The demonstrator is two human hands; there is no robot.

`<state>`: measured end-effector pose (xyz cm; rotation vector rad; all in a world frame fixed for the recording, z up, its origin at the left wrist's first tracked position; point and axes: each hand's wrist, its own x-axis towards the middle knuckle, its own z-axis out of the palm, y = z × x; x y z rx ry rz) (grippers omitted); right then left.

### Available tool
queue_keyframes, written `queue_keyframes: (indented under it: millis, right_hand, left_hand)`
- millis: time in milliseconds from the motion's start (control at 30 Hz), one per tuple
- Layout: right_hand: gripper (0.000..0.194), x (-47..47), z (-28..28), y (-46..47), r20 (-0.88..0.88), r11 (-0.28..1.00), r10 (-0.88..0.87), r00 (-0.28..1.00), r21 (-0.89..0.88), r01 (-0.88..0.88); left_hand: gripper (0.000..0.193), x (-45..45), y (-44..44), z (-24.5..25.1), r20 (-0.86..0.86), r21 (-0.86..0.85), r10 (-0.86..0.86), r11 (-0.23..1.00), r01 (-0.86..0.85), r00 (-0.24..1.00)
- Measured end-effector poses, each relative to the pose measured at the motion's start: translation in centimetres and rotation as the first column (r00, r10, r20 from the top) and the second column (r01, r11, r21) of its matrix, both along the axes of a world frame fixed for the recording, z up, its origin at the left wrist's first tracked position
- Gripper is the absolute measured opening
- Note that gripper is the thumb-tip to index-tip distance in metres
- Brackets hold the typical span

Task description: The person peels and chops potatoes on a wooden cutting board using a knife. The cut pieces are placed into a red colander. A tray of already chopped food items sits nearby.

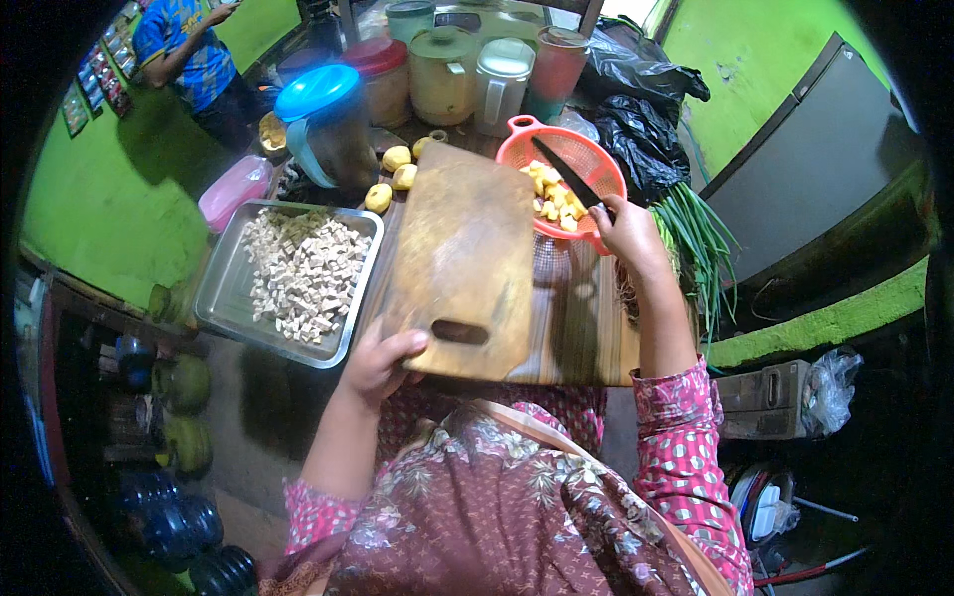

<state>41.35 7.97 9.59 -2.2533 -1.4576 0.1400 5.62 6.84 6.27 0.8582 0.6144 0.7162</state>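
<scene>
My left hand point(384, 357) grips the near left corner of a wooden cutting board point(466, 246), thumb on top beside the handle slot. Its surface carries no food. In my right hand point(633, 231) is a knife point(568, 173) with a dark blade, held over an orange plastic colander point(613, 160). Diced yellow pieces, probably potato, point(555, 197) lie in the colander, to the right of the board. Several peeled potatoes point(378, 197) rest just beyond the board's left side. To the left, a metal tray point(223, 298) contains small pale cubes point(305, 283) and a dull green clump point(298, 223).
Lidded plastic pitchers, one blue-lidded point(328, 134), and containers crowd the table's far side. Spring onions point(697, 246) and black plastic bags point(645, 141) line the right edge. A pink package point(237, 192) lies behind the tray. Another person point(186, 59) stands at the far left.
</scene>
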Motion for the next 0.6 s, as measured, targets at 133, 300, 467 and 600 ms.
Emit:
queue_keyframes:
  millis: [133, 300, 467, 600]
  right_hand:
    - [0.056, 3.4, -2.1, -0.6, 0.141, 0.975, -0.124, 0.982, 0.203, 0.094]
    - [0.057, 6.2, -5.8, 0.2, 0.041, 0.938, -0.235, 0.971, 0.272, 0.216]
    - [0.050, 6.9, -7.2, -0.3, -0.017, 0.909, -0.273, 0.962, 0.324, 0.264]
    - [0.044, 7.5, -7.8, -4.0, -0.118, 0.893, -0.223, 0.968, 0.373, 0.251]
  left_hand:
    - [0.067, -4.3, -2.0, 0.6, 0.041, -0.018, 0.011, 1.000, -0.011, 0.999]
    - [0.060, -5.3, -3.8, -2.5, -0.038, -0.061, 0.098, 0.993, -0.100, 0.994]
    - [0.049, -2.5, -4.1, -7.5, -0.039, -0.231, -0.011, 0.973, 0.002, 0.999]
    - [0.047, 0.4, -2.8, -8.0, -0.344, -0.128, -0.052, 0.992, 0.008, 0.937]
